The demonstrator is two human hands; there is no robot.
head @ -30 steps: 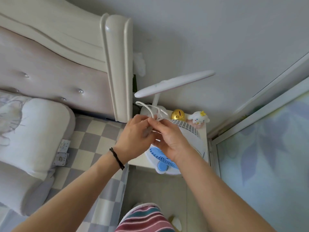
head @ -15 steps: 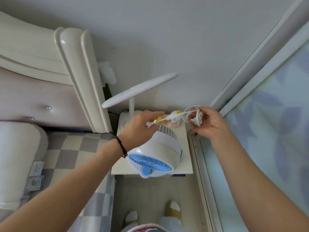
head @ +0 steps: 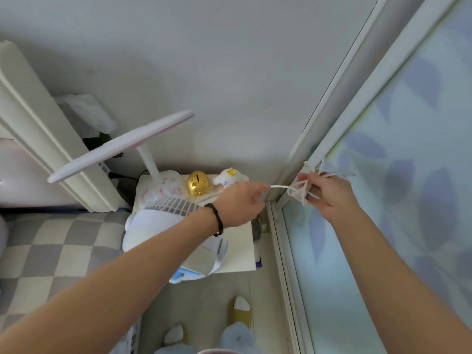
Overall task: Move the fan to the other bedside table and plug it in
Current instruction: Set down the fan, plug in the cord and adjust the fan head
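Observation:
A white fan [head: 163, 226] with a blue front lies tipped on the white bedside table [head: 237, 254], partly hidden under my left forearm. Its white cable [head: 296, 190] stretches between my hands above the table's right edge. My left hand [head: 242, 203] pinches one end of the cable. Near the window frame, my right hand [head: 329, 192] holds the bundled loops of the same cable. The plug is not visible.
A white desk lamp [head: 120, 146], a gold piggy bank [head: 198, 183] and a white plush figure [head: 229, 178] stand at the table's back. The bed headboard [head: 38, 129] is at left, a sliding window [head: 396, 175] at right. Slippers [head: 240, 312] rest on the floor below.
Both hands moved from above the fan towards the right. They pulled apart and drew the cable out, my right hand carrying the coil to the window frame. The view turned right.

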